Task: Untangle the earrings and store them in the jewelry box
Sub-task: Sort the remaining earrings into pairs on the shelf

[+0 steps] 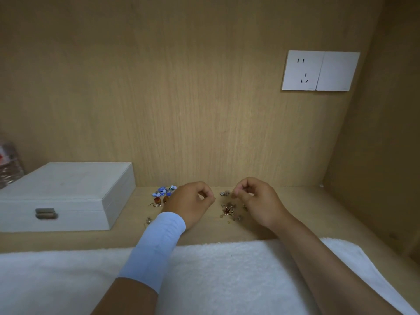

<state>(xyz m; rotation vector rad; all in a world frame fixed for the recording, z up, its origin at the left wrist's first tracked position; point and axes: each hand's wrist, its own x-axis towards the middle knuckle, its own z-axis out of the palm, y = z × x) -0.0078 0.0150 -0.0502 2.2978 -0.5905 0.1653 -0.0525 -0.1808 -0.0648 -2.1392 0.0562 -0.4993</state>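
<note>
A pale wooden jewelry box (68, 196) with a metal clasp stands closed at the left of the wooden shelf. A tangle of small gold and red earrings (229, 211) lies between my hands. Blue bead earrings (163, 190) and amber ones (159, 201) lie behind my left hand. My left hand (193, 203), a light blue band on its wrist, hovers with curled fingers; whether it pinches anything is too small to tell. My right hand (256, 201) pinches a small earring (225, 193) at its fingertips.
A white towel (216, 276) covers the near edge. A wall socket and switch (319, 70) sit on the wooden back panel at upper right. A clear plastic bottle (9, 164) stands at the far left behind the box. A side wall closes the right.
</note>
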